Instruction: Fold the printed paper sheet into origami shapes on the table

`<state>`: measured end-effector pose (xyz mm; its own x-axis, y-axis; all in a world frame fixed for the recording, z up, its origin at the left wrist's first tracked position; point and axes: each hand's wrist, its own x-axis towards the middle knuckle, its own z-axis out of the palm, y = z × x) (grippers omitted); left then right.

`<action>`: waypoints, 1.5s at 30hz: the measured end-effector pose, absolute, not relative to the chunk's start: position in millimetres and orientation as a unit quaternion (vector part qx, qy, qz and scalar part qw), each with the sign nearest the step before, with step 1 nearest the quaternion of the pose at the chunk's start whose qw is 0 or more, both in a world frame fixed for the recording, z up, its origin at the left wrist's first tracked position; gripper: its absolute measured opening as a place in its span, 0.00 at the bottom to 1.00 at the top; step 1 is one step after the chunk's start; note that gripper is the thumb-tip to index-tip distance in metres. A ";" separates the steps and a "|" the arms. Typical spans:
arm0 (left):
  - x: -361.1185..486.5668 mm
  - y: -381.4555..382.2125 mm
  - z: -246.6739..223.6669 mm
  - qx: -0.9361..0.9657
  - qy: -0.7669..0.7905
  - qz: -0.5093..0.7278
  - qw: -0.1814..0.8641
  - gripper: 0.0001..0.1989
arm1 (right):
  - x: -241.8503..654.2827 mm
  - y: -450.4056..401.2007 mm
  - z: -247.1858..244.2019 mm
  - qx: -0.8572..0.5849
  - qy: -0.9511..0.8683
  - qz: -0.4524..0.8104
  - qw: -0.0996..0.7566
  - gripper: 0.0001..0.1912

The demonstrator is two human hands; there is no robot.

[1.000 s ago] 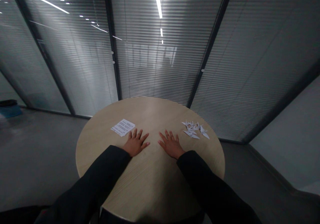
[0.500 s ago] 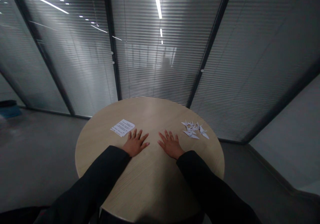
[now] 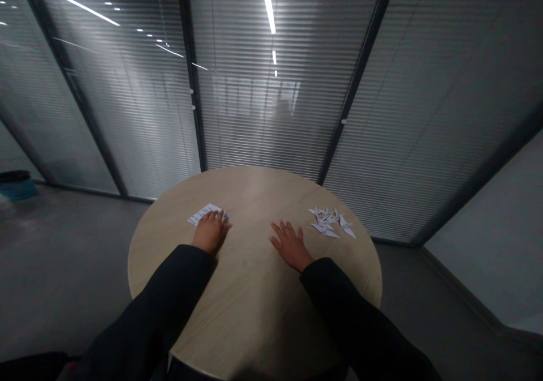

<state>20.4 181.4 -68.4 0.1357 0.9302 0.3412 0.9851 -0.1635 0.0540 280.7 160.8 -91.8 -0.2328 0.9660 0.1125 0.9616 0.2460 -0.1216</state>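
Note:
A small stack of white paper with printed lines (image 3: 201,213) lies on the left of the round table. My left hand (image 3: 208,232) is over its near right part, fingers bent down and thumb off to the side. The fingertips hide part of the paper, and whether they grip it does not show. My right hand (image 3: 292,248) rests palm down on the tabletop, fingers spread, holding nothing. To the right of that hand lies a cluster of several folded white paper cranes (image 3: 326,219).
The round wooden table (image 3: 254,313) stands close to a glass partition with blinds (image 3: 263,126). A blue bin (image 3: 17,187) is on the floor at far left. A pale wall (image 3: 504,228) rises at right.
My left hand has moved left from the bare tabletop onto the printed paper, its fingers now bent rather than spread. The right hand and the paper cranes have stayed in place.

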 end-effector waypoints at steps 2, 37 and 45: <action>8.3 184.7 -66.8 -0.725 -0.668 -0.143 0.093 0.26 | 280.8 161.7 -92.3 -0.613 -0.784 0.007 0.093 0.28; 10.1 197.3 -49.3 -0.639 -0.542 -0.492 -0.235 0.21 | 277.1 168.4 -94.2 -0.565 -0.790 0.032 0.238 0.24; 42.7 193.4 -59.6 -0.362 -0.362 -0.532 -0.674 0.08 | 270.9 169.7 -85.1 -0.450 -0.784 0.017 0.428 0.28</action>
<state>42.7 193.4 -59.6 0.1710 0.9800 -0.1022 -0.4548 0.1705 0.8741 270.9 169.7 -85.1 -0.2284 0.7200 0.6554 0.6912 0.5940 -0.4117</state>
